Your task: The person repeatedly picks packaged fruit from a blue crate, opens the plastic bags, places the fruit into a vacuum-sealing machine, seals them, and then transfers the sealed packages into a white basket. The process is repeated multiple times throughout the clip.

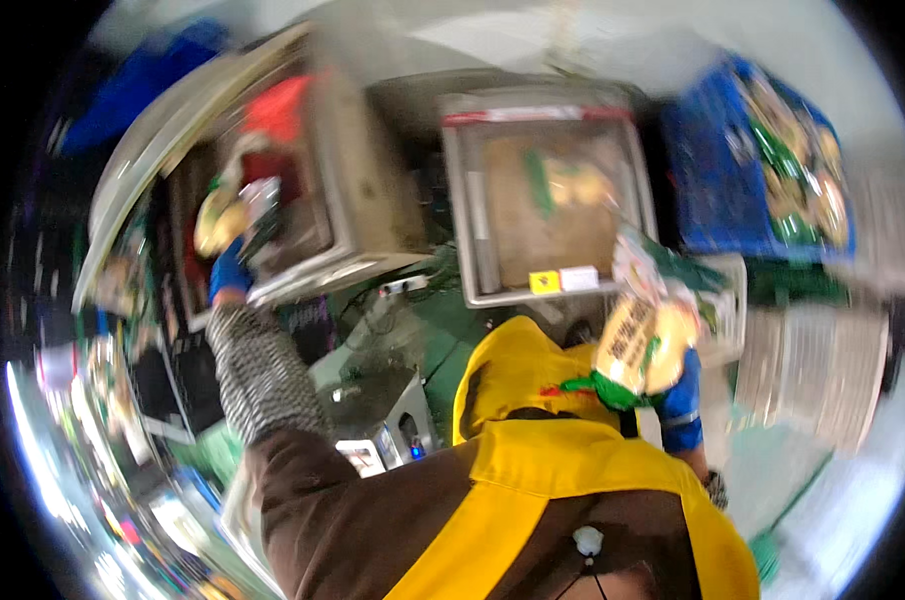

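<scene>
My right hand (682, 402), in a blue glove, is closed on a plastic bag (645, 350) with pale yellow contents, dark print and green ends. It holds the bag over the right side of my yellow apron. Stretched out to the left, my blue-gloved left hand (231, 274) reaches into an open box (318, 225). There it meets the lower edge of a similar yellow-and-green bag (219, 222); motion blur hides its fingers. Beside that bag lies a grey, shiny wrapper (263, 200). Another such bag (578, 185) shows in the middle of a grey-framed machine or tray (463, 240) ahead.
A blue crate (701, 185) full of similar bags stands at the far right. Nearer sits a white basket (735, 320) with wrapped goods, beside a stack of pale crates (813, 375). A white device (410, 425) with a blue light is left of my apron.
</scene>
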`<state>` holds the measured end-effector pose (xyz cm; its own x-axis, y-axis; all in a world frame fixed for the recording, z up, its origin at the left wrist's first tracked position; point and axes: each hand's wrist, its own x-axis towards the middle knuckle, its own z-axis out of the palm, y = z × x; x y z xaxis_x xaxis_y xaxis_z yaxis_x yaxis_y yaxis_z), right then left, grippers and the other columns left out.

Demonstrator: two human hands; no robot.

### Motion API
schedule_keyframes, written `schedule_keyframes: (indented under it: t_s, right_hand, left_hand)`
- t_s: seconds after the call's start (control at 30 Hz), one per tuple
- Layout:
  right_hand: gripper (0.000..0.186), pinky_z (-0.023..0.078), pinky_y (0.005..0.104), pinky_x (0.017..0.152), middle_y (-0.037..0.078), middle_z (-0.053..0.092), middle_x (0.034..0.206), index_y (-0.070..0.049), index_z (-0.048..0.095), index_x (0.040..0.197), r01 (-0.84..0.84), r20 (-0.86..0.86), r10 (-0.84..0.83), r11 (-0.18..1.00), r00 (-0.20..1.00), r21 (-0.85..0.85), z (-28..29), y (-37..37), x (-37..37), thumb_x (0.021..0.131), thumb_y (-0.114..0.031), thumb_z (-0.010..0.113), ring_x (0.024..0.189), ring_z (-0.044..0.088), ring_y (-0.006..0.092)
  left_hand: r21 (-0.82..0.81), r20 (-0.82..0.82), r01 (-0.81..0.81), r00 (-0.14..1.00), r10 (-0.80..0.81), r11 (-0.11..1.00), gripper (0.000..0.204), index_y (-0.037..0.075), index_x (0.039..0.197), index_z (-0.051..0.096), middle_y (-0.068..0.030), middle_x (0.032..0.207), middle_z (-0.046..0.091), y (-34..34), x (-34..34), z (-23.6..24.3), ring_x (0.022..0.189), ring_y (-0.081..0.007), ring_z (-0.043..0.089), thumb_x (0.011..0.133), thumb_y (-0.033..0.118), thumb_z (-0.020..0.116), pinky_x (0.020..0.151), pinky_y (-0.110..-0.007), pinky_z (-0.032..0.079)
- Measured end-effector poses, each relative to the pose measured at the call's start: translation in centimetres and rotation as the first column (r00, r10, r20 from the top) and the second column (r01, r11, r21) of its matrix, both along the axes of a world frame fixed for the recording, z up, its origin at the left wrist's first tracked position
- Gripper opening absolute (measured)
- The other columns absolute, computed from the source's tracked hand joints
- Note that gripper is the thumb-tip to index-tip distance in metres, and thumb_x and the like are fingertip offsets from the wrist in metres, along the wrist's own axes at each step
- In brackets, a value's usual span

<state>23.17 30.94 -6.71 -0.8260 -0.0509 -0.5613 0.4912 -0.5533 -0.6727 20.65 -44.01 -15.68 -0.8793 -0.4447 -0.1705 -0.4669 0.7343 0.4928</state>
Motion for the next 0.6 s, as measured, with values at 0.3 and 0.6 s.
schedule_keyframes:
  t_s: [0.3, 0.6]
  right_hand:
    - [0.053, 0.042, 0.0375, 0.093, 0.014, 0.049, 0.122, -0.002, 0.036, 0.129, 0.329, 0.031, -0.331, 0.915, 0.943, -0.232, -0.5, 0.9, 1.2, 0.088, -0.033, 0.050, 0.108, 0.051, 0.0258]
    - [0.045, 0.049, 0.0321, 0.079, 0.009, 0.059, 0.106, 0.000, 0.048, 0.118, 0.354, 0.100, -0.343, 0.928, 0.934, -0.117, -6.2, 10.0, 1.6, 0.082, -0.022, 0.062, 0.091, 0.059, 0.0205]
  left_hand:
    - [-0.400, -0.250, -0.180, 0.965, 0.082, 0.899, 0.032, -0.005, 0.105, 0.055, -0.0181, 0.104, 0.059, -11.3, 0.9, 4.5, 0.091, -0.0272, 0.058, 0.080, 0.011, 0.046, 0.078, -0.032, 0.045]
    - [0.083, -0.559, -0.307, 0.773, 0.299, 0.948, 0.033, -0.005, 0.108, 0.053, -0.0160, 0.102, 0.058, 13.3, 9.2, 18.4, 0.089, -0.0233, 0.057, 0.080, 0.012, 0.048, 0.075, -0.031, 0.046]
